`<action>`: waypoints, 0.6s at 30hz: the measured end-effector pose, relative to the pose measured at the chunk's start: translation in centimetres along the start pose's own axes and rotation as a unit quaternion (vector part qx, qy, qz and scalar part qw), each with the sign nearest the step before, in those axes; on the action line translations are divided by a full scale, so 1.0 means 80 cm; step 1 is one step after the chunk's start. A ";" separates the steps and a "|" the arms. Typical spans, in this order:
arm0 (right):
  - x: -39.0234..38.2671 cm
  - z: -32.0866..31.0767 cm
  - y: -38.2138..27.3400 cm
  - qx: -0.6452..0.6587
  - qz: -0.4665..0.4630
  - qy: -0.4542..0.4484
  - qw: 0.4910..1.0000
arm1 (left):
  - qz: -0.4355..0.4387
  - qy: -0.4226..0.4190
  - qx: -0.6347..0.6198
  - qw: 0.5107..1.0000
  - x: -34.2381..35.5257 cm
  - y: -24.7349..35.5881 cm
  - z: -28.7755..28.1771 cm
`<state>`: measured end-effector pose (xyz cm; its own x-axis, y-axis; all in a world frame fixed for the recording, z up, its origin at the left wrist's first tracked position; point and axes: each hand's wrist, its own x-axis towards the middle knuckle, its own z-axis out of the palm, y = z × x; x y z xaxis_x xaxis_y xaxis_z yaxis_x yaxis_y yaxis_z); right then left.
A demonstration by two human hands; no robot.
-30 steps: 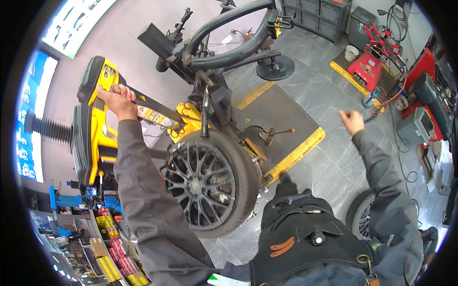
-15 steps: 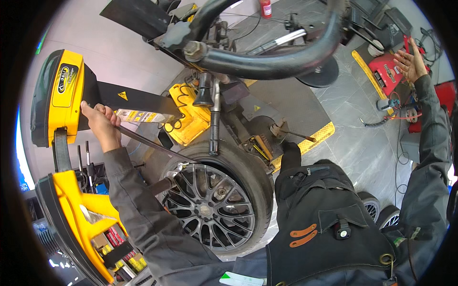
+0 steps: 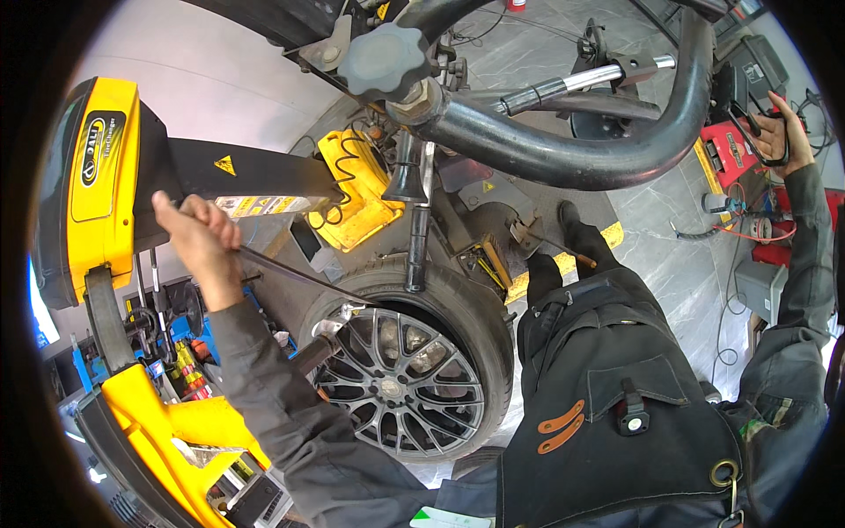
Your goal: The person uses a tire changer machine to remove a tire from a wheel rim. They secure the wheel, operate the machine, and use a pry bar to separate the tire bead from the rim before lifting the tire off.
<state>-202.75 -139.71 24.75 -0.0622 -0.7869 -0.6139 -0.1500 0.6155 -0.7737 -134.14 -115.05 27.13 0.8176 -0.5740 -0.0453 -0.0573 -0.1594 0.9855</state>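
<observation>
My left hand [image 3: 204, 242] is closed round a long, thin tyre lever [image 3: 299, 276]. The lever slants down to the right, its far end at the tyre's edge beside a metal mounting head [image 3: 331, 326]. The tyre [image 3: 497, 352] sits on a dark multi-spoke wheel rim [image 3: 396, 387], and a black upright rod [image 3: 417, 251] with a cone on it meets its upper side. At the far right, my right hand [image 3: 785, 136] is open, palm showing, at a black loop handle [image 3: 742, 123]. The handle crosses in front of the palm; whether they touch is unclear.
A thick curved black arm [image 3: 563, 150] with a grey knob [image 3: 384, 62] spans the upper middle. Yellow and black machine housings [image 3: 106, 185] stand at left. A yellow pedal cover [image 3: 352, 207] lies beyond the tyre. Red cases [image 3: 729, 154] and hoses [image 3: 761, 231] are at right.
My right hand has come to the black loop handle. The curved arm appears lower and further right, and its knob shows now. The left hand keeps hold of the tyre lever.
</observation>
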 end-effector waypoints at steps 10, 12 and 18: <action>0.001 -0.005 0.004 0.020 0.020 0.070 0.997 | -0.017 0.036 -0.056 0.998 -0.001 -0.030 -0.056; 0.009 -0.011 0.006 0.024 0.025 0.053 0.998 | -0.027 0.056 -0.075 0.995 -0.008 -0.034 -0.069; 0.017 -0.019 0.010 0.034 0.029 0.045 0.998 | 0.014 -0.012 -0.079 0.997 -0.016 -0.041 -0.079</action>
<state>-204.46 -140.37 23.58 -0.1572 -0.7489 -0.6438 -0.0755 0.6591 -0.7483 -131.40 -108.74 24.97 0.8034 -0.5952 -0.0194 0.0128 -0.0153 0.9998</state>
